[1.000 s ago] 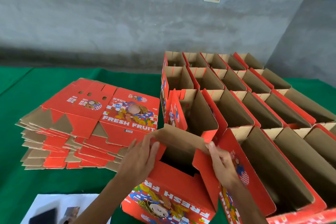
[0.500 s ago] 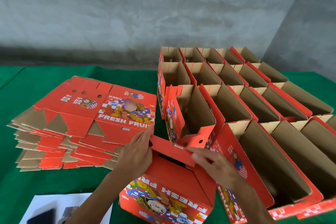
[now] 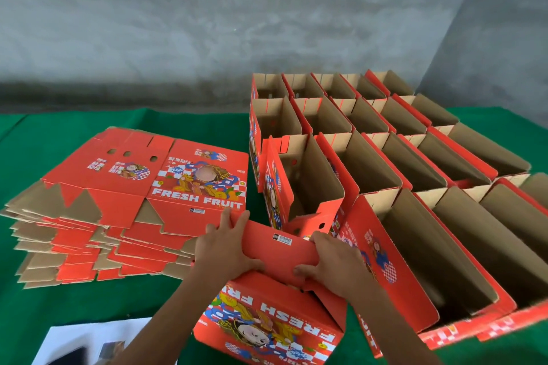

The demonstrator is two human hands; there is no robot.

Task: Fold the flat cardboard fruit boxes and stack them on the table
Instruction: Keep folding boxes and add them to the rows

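Now both hands, left (image 3: pixel 224 249) and right (image 3: pixel 332 265), grip the red box's flap (image 3: pixel 275 249) at its ends.

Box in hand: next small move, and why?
Probably press the red flap the rest of the way down until it seats. Both hands, left and right, grip its ends, and it lies nearly flat across the upturned box, with neighbouring flaps showing at its right end.

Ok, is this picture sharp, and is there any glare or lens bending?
Head view: soft, even light and no glare; the wide lens bows the folded boxes outward; the phone at the bottom edge is blurred; the hands and the "FRESH FRUIT" print on the flat stack are sharp.
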